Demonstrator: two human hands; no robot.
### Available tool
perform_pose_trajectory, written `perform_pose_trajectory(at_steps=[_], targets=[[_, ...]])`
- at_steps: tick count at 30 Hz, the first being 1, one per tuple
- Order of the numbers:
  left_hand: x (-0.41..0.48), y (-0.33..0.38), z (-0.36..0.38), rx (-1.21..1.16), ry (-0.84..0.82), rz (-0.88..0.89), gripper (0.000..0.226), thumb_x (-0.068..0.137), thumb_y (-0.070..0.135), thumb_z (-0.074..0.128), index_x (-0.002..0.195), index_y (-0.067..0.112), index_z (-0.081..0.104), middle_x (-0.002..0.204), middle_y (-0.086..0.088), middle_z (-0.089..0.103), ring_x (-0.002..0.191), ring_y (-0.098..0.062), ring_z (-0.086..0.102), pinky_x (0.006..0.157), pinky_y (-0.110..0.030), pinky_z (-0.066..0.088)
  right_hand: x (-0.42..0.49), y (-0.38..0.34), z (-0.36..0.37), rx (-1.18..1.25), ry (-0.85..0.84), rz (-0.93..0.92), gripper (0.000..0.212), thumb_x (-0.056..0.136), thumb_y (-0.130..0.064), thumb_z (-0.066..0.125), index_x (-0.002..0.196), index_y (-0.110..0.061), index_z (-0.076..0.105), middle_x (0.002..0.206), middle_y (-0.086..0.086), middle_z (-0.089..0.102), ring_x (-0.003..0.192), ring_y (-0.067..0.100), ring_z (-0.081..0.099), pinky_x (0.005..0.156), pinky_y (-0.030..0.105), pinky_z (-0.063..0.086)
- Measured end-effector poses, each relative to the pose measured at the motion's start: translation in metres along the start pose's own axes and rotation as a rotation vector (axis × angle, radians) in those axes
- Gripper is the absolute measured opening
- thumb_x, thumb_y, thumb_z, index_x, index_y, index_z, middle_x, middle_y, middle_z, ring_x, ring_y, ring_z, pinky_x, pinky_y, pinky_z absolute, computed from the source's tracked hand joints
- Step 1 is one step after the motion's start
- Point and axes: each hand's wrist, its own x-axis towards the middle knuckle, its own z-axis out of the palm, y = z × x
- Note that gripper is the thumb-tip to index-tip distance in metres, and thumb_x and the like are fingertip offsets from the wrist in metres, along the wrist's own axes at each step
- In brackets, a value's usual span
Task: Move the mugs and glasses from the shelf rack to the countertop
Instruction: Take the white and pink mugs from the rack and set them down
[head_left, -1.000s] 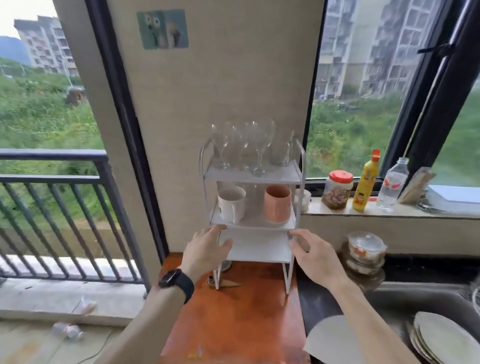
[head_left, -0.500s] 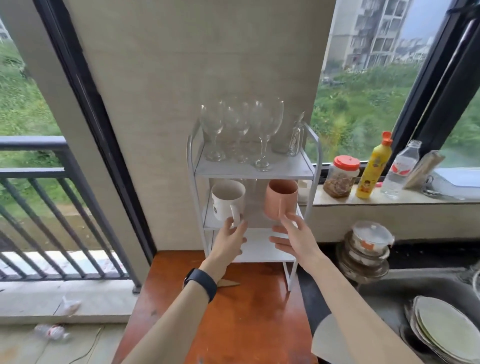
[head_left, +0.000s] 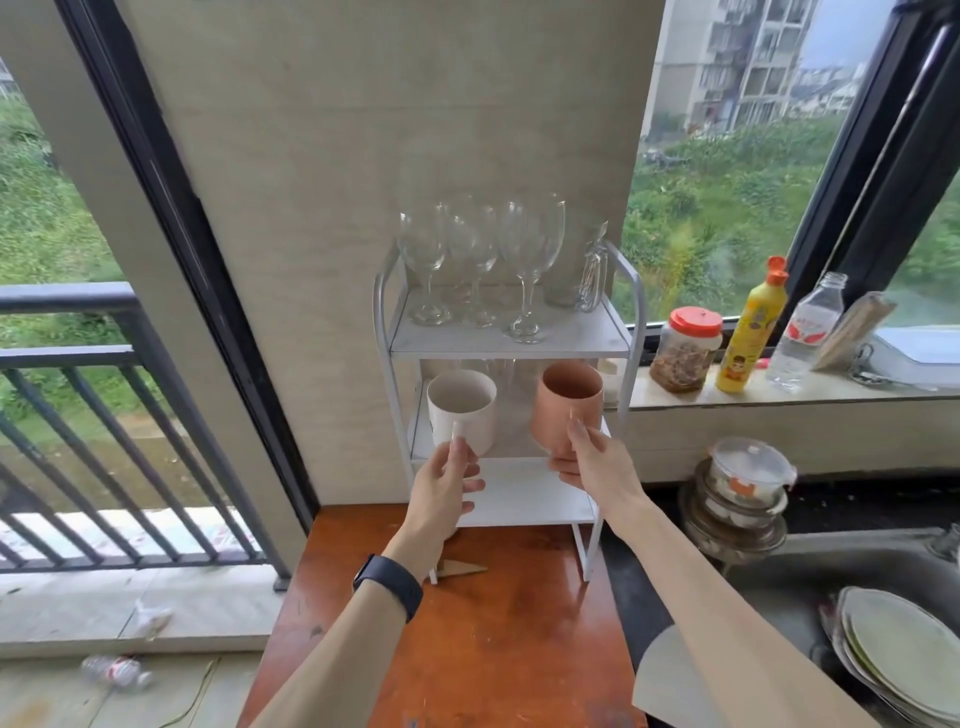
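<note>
Left hand: fingers closed on handle of white mug, watch on wrist. Right hand: wrapped around pink mug. Both mugs at front edge of middle shelf of white rack; cannot tell whether lifted or resting. Wine glasses: upright on top shelf, clustered left and centre. Rack: standing at back of orange-brown counter, against wall.

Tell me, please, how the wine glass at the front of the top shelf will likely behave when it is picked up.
The front wine glass is probably fragile: clear, thin glass. It looks top-heavy, a wide bowl on a thin stem and small foot, so it may tip. Other wine glasses stand close beside it, so it could knock them.
</note>
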Motion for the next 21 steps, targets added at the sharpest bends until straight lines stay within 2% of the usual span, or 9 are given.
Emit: perform_pose_trajectory(at_steps=[3,6,10,13,16,19,21], targets=[[-0.013,-0.003,-0.012,-0.004,-0.040,0.021,0.042,0.092,0.059,0.042,0.099,0.022,0.061,0.105,-0.008,0.068,0.090,-0.019,0.068,0.072,-0.031,0.052,-0.018,0.008,-0.004,-0.025,0.023,-0.022,0.038,0.098,-0.053,0.050,0.098,-0.019,0.067,0.091,0.011,0.075,0.089,0.023,0.075,0.089,0.040,0.059],[-0.025,-0.006,-0.019,0.000,-0.071,0.049,0.047,0.085,0.063,0.044,0.096,0.021,0.063,0.104,-0.010,0.070,0.087,-0.019,0.070,0.074,-0.033,0.057,-0.045,0.013,-0.008,-0.060,0.038,-0.046,0.053,0.097,-0.055,0.051,0.088,-0.005,0.066,0.089,0.012,0.076,0.084,0.019,0.076,0.085,0.038,0.061],[-0.045,-0.008,-0.017,0.033,-0.134,0.084,0.047,0.087,0.062,0.042,0.097,0.021,0.063,0.104,-0.006,0.069,0.092,-0.020,0.071,0.079,-0.033,0.059,-0.083,0.020,-0.018,-0.042,0.058,-0.070,0.044,0.100,-0.044,0.052,0.075,-0.008,0.061,0.089,0.013,0.076,0.084,0.020,0.076,0.087,0.042,0.060],[-0.062,-0.016,-0.005,0.101,-0.206,0.136,0.040,0.097,0.053,0.039,0.101,0.021,0.062,0.104,-0.002,0.068,0.091,-0.014,0.071,0.078,-0.031,0.058,-0.105,0.032,-0.034,-0.014,0.114,-0.069,0.043,0.101,-0.037,0.052,0.073,-0.006,0.059,0.084,0.012,0.077,0.081,0.021,0.077,0.089,0.046,0.059],[-0.080,-0.023,0.021,0.164,-0.300,0.164,0.035,0.098,0.051,0.038,0.102,0.025,0.061,0.102,0.002,0.068,0.089,-0.009,0.070,0.080,-0.033,0.059,-0.130,0.044,-0.058,-0.023,0.180,-0.072,0.044,0.101,-0.038,0.052,0.074,-0.004,0.058,0.084,0.008,0.078,0.083,0.023,0.077,0.090,0.047,0.057],[-0.102,-0.028,0.058,0.198,-0.413,0.183,0.032,0.097,0.051,0.038,0.097,0.028,0.060,0.098,0.002,0.069,0.090,-0.015,0.070,0.077,-0.030,0.059,-0.161,0.054,-0.090,-0.017,0.260,-0.046,0.041,0.101,-0.038,0.052,0.073,-0.010,0.061,0.085,0.008,0.076,0.085,0.025,0.076,0.087,0.045,0.058],[-0.118,-0.030,0.088,0.215,-0.516,0.201,0.034,0.098,0.051,0.038,0.099,0.025,0.060,0.100,0.004,0.069,0.091,-0.013,0.070,0.075,-0.025,0.057,-0.186,0.056,-0.116,0.022,0.335,-0.032,0.040,0.101,-0.036,0.052,0.073,-0.009,0.060,0.085,0.012,0.076,0.084,0.026,0.076,0.080,0.038,0.058]])
